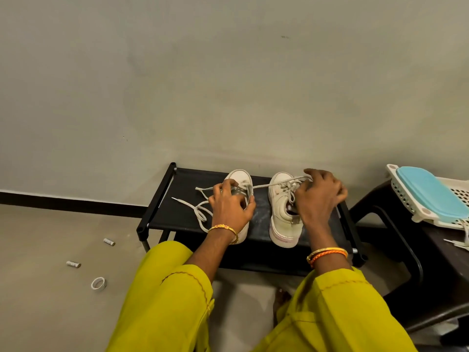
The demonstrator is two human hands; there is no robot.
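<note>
Head view looks down on two small off-white sneakers standing side by side, toes toward the top of the frame, on the black fabric shelf of a tube-framed rack (182, 199) at lower centre. The left hand (232, 207) lies over the left shoe (239, 177), fingers curled round its tongue and throat, so mainly the rounded toe cap shows above the knuckles. The right hand (318, 196) sits at the right side of the right shoe (280, 199), fingers bent over the eyelet rows and pinching a flat woven lace (261, 186) near the toe. The coming pull, I judge, turns on that lace: it runs from the right fingertips leftward across the gap between the shoes, its long axis nearly level in the frame, so the right hand works it while the left only steadies. A second lace (199, 214) lies in slack loops left of the left hand. At the right edge, a perforated plastic basket (403, 196) carries a smooth pale-blue lid (431, 191).
</note>
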